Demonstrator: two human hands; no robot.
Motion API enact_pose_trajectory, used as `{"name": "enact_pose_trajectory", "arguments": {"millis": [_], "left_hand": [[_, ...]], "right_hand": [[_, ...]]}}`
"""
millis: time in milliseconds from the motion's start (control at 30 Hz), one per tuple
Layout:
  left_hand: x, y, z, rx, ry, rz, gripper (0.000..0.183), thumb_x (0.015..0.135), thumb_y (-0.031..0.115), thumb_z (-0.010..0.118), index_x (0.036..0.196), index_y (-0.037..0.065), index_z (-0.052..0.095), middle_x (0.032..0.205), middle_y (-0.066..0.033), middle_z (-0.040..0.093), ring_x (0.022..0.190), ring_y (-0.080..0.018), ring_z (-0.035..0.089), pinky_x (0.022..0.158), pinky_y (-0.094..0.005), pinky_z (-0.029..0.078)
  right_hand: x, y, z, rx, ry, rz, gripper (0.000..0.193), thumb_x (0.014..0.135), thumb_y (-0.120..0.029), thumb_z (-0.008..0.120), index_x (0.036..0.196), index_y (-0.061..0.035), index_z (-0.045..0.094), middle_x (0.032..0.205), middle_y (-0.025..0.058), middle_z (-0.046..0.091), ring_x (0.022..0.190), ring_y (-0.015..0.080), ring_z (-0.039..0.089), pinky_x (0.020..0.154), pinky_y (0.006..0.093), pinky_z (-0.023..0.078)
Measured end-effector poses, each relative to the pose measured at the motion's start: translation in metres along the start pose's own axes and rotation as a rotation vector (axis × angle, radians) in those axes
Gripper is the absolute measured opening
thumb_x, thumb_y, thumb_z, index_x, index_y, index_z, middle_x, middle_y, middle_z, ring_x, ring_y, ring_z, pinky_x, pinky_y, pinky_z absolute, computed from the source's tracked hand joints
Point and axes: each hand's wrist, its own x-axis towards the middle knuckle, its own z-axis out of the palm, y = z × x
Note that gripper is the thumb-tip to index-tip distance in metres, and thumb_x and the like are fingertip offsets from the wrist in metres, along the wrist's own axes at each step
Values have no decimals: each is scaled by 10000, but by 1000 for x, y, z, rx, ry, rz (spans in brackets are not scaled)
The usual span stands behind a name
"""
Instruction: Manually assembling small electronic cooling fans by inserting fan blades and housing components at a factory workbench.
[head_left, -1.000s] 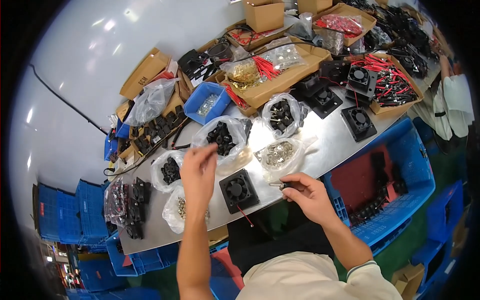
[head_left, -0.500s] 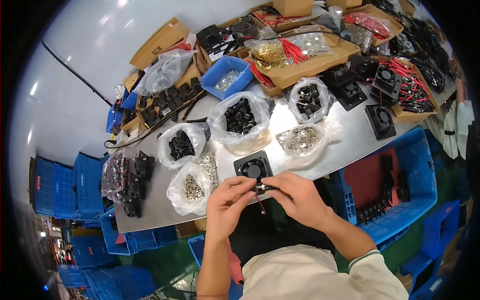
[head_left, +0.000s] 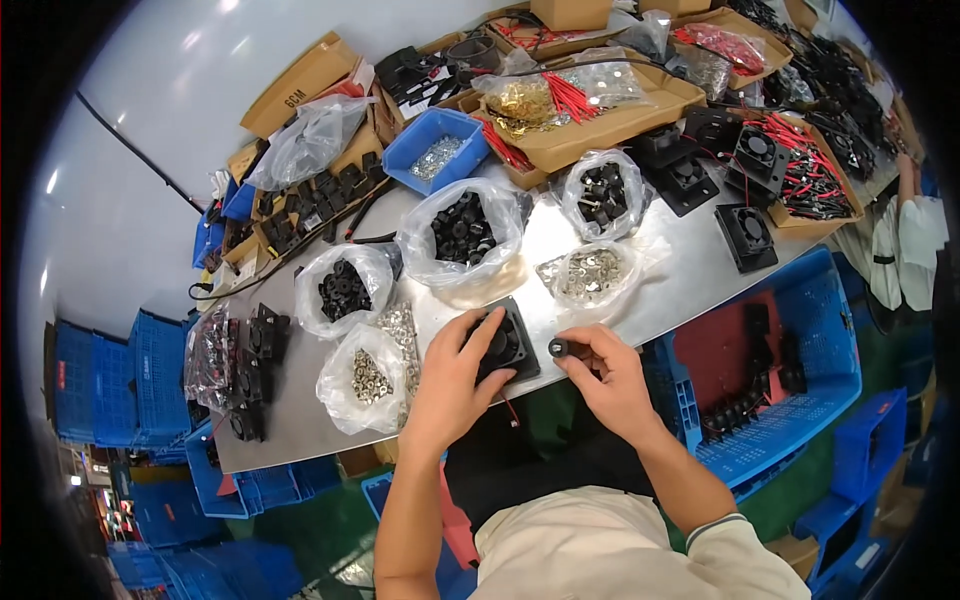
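A square black cooling fan [head_left: 518,340] lies near the front edge of the metal table, its thin wire hanging over the edge. My left hand [head_left: 452,378] grips it from the left, fingers over its far side and thumb along its near side. Just right of the fan, my right hand [head_left: 608,388] pinches a small round black knob [head_left: 558,348] with a lighter centre between thumb and fingers. The knob is apart from the fan. Beyond my hands stand open plastic bags of black knobs [head_left: 462,232] and a bag of small metal parts [head_left: 592,273].
Left of my left hand sits a bag of nuts [head_left: 370,378]. A blue bin of screws [head_left: 437,150] and cardboard boxes [head_left: 610,125] line the back. More fans [head_left: 745,236] lie at the right, above a large blue crate [head_left: 800,420]. Another person's sleeve [head_left: 922,240] shows far right.
My hands have moved apart. The left has gone onto the fan, which now sits slightly turned; the right has shifted right with the black knob. The whole view has moved slightly.
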Motion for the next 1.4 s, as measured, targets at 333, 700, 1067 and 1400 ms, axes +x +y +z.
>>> {"name": "enact_pose_trajectory", "arguments": {"millis": [333,700,1067,1400], "left_hand": [[23,38,-34,605,-332,364,658,800,24,638,1395,281,523,1562,-136,296,1452,-441,216,1129,-640,241],[39,16,-57,565,-353,460,604,711,92,692,1288,62,516,1270,-153,513,1268,-363,463,1077,-470,370],[-20,7,-29,-608,235,-342,487,875,120,669,1341,55,542,1107,-97,577,752,-126,621,647,-258,507],[-26,15,-18,-167,204,-348,506,897,315,681,1312,46,574,1064,-167,546,780,-262,633,729,-342,528]], "right_hand": [[4,4,-8,325,86,149,205,917,0,626,1120,13,605,910,39,646,765,96,615,664,228,496],[2,7,-24,452,110,177,212,913,-5,628,1124,12,609,897,51,653,753,122,626,648,236,497],[6,-14,8,-205,-13,-161,229,837,13,669,1064,-1,647,930,104,636,796,181,647,685,277,519],[14,-15,28,-485,-131,-389,251,782,9,687,1027,-2,638,921,154,625,810,355,618,710,404,504]]}}
